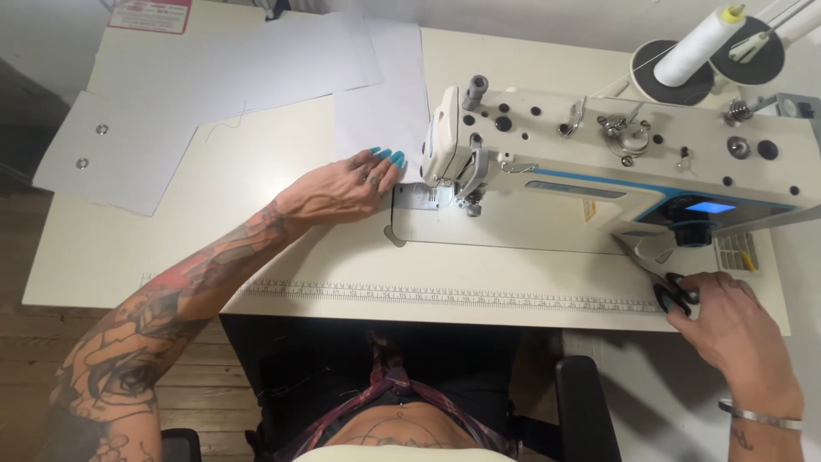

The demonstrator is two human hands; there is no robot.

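Observation:
My left hand point(346, 186), with turquoise nails, lies flat on the table just left of the sewing machine's needle area point(469, 198), fingertips touching the edge of a white sheet point(380, 111). My right hand point(727, 321) grips the black handles of a pair of scissors point(652, 272) at the table's front right, blades pointing up-left toward the machine's base. The white industrial sewing machine point(599, 162) stretches across the right half of the table.
Several white sheets point(248, 64) lie at the back left; one piece with two metal eyelets point(111, 154) overhangs the left edge. A thread cone point(697, 47) stands at the back right. A printed ruler point(445, 295) runs along the table's front edge.

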